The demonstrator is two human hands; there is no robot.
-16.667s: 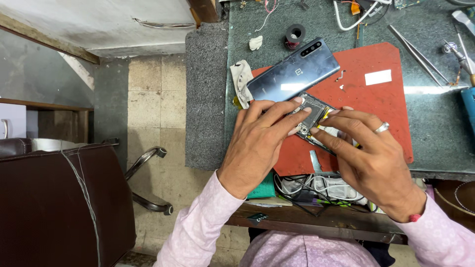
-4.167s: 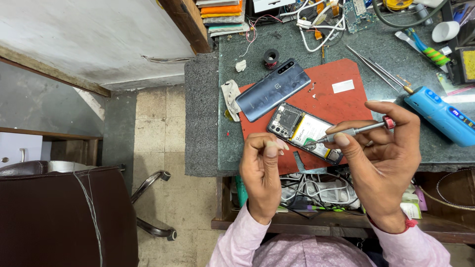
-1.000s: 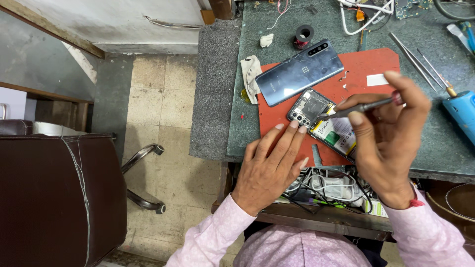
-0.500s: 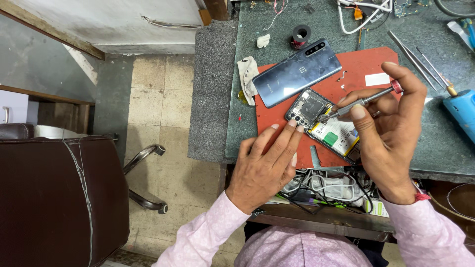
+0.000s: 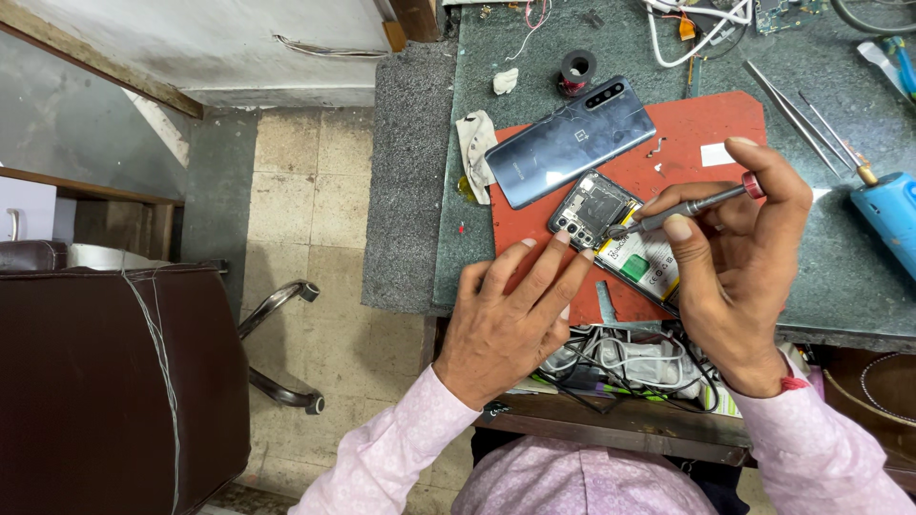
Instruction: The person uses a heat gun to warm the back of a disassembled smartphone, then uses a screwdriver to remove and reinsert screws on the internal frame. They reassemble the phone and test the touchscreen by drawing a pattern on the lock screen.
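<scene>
Left hand (image 5: 506, 324) spread flat, fingertips pinning the opened grey phone chassis with exposed boards and battery (image 5: 620, 238) near the red rubber mat's (image 5: 706, 119) front edge; right hand (image 5: 739, 257) pinching a slim metal screwdriver with a red cap (image 5: 692, 205), tip at the camera end. Likely risks: tip slipping off a tiny screw and gouging the board or battery

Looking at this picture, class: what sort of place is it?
Probably a phone repair bench: an opened phone lies on a red mat, its grey back cover beside it, while the right hand works a small screwdriver over it.
</scene>
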